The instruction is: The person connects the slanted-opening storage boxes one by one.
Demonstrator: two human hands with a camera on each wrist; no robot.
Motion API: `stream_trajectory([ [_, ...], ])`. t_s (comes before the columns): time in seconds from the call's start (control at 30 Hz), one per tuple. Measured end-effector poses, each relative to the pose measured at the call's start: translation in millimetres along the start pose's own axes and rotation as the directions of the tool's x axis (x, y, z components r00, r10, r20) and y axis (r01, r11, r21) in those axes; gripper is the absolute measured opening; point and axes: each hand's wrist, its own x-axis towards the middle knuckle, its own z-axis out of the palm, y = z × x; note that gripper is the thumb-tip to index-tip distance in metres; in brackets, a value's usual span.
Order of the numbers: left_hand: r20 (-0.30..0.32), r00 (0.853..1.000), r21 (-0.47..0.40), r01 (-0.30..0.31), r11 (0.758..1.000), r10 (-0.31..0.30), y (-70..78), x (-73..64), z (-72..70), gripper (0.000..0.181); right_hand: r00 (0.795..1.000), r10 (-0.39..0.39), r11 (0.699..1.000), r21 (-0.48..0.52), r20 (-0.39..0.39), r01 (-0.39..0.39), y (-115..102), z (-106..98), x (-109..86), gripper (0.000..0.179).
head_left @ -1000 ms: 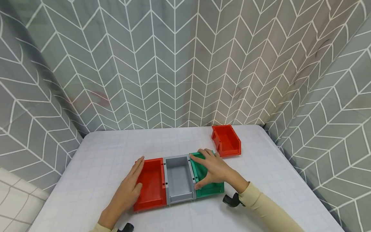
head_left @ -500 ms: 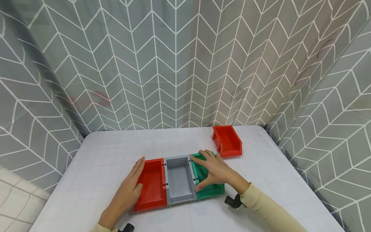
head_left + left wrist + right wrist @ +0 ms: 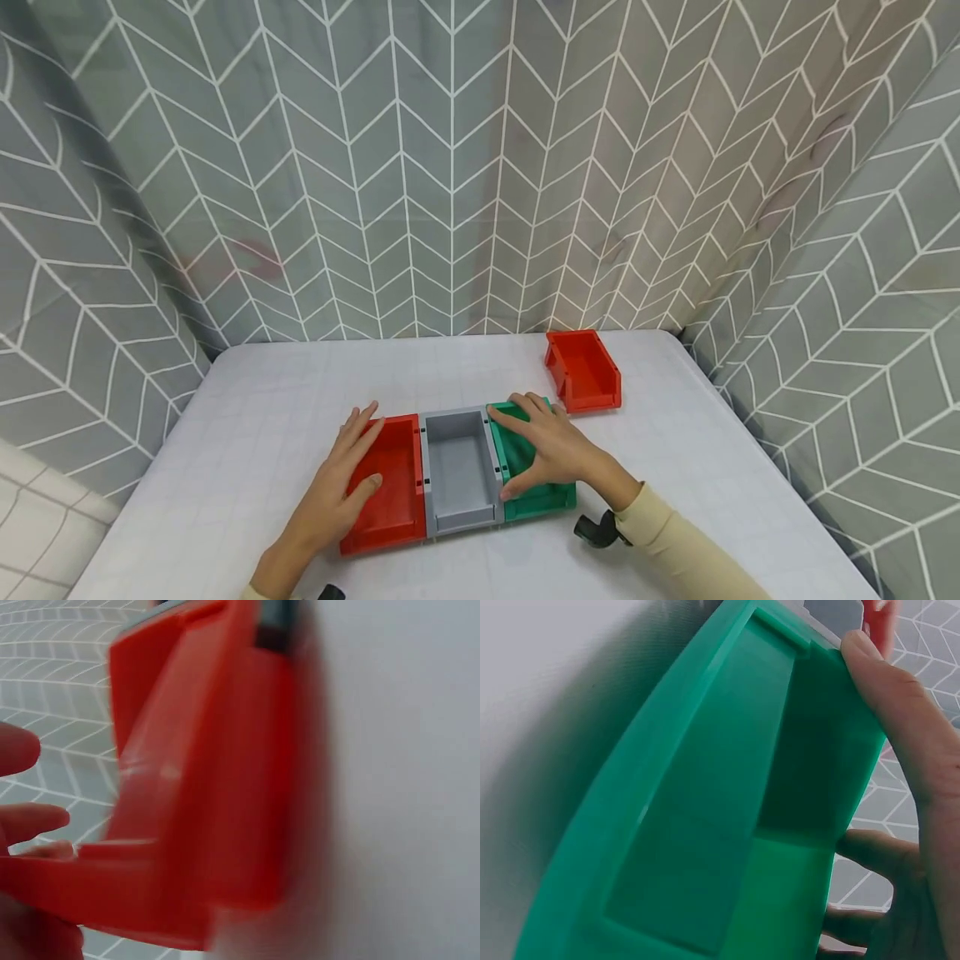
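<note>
A red bin (image 3: 388,483), a grey bin (image 3: 461,471) and a green bin (image 3: 536,500) stand side by side in a row on the white table. My left hand (image 3: 335,487) is at the red bin's left side, fingers spread and thumb over the bin. The left wrist view is blurred and shows fingers beyond the red bin's edge (image 3: 187,787). Over the green bin reaches my right hand (image 3: 553,446), its fingers spread toward the back edge and its thumb at the grey bin's side. In the right wrist view its thumb (image 3: 900,697) touches the green rim.
Another red bin (image 3: 585,371) stands apart at the back right of the table (image 3: 285,383). Patterned grey curtains (image 3: 450,167) hang behind and at the sides. Black wrist-worn devices show near both cuffs.
My left fingers have spread apart, and the thumb has swung outward over the red bin. The right hand and the bins have stayed essentially in place; the view has shifted slightly.
</note>
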Motion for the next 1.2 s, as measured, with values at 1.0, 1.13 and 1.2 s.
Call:
stream_trajectory([
  [1.0, 0.074, 0.996, 0.097, 0.042, 0.994, -0.049, 10.6, 9.2, 2.4, 0.066, 0.975, 0.019, 0.973, 0.230, -0.220, 0.033, 51.5, -59.6, -1.9, 0.067],
  [1.13, 0.052, 0.997, 0.052, 0.056, 0.997, -0.059, 10.8, 10.7, 2.0, 0.064, 0.953, 0.086, 0.980, 0.199, -0.291, -0.027, 74.4, -73.3, 4.2, 0.059],
  [1.2, 0.038, 0.997, 0.036, 0.067, 0.997, -0.069, 10.7, 10.9, 2.4, 0.064, 0.946, 0.110, 0.981, 0.186, -0.303, -0.055, 85.4, -77.5, 8.8, 0.056],
])
